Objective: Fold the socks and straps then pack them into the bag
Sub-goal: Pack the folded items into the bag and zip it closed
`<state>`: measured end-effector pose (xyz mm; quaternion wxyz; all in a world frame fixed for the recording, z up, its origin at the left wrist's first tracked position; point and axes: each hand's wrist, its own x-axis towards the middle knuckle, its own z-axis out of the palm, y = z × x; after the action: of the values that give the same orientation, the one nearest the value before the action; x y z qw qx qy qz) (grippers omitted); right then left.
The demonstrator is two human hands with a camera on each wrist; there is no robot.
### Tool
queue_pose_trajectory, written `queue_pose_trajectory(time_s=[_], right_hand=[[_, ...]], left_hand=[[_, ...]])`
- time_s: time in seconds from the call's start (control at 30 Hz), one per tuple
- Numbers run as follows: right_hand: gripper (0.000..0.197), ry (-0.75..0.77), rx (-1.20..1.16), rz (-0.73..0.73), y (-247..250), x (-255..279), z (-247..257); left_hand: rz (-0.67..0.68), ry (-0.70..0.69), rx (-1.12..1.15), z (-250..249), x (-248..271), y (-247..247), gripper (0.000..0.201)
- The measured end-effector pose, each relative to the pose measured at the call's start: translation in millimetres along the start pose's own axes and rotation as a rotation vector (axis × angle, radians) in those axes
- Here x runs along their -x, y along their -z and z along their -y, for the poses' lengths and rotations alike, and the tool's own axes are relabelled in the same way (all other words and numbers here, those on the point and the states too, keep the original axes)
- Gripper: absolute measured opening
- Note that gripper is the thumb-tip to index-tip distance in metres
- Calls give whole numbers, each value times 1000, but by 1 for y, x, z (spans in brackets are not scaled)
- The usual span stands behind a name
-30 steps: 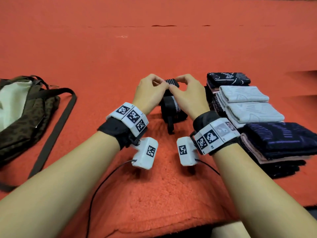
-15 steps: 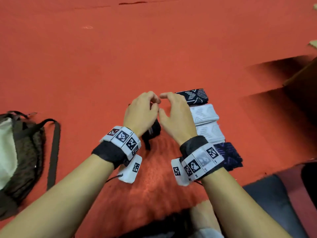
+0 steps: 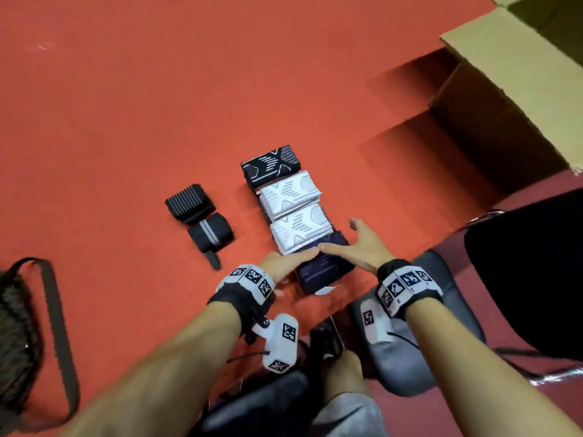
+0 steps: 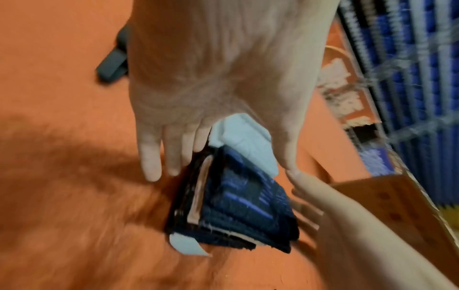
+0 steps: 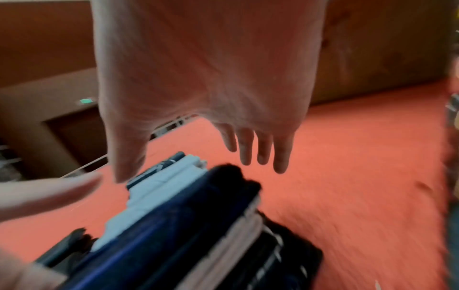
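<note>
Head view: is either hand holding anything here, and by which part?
Nothing is held. Left hand and right hand, fingers straight, flank the dark navy folded sock stack.

Three views, one stack shared

The head camera looks steeply down from above onto the red table (image 3: pixel 157 105), taking in both forearms, the sock stack (image 3: pixel 296 216), and a box (image 3: pixel 517 89) at far right. The left wrist camera looks along the left hand (image 4: pixel 218 78) from close by, down at the stack's near end (image 4: pixel 238 202). The right wrist camera looks along the right hand (image 5: pixel 203 78), equally close and blurred, over the same socks (image 5: pixel 174 225).
</note>
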<state>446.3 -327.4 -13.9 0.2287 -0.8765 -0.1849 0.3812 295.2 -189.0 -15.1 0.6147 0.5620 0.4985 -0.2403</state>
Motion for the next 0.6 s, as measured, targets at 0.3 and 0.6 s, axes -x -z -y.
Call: queue_pose_trajectory(time_s=[0.3, 0.6], right_hand=[[125, -236, -348, 271, -37, -65, -81], [85, -218, -411, 388, -30, -48, -63]], left_hand=[[43, 69, 360, 27, -42, -31, 74], [37, -9, 464, 44, -58, -38, 54]])
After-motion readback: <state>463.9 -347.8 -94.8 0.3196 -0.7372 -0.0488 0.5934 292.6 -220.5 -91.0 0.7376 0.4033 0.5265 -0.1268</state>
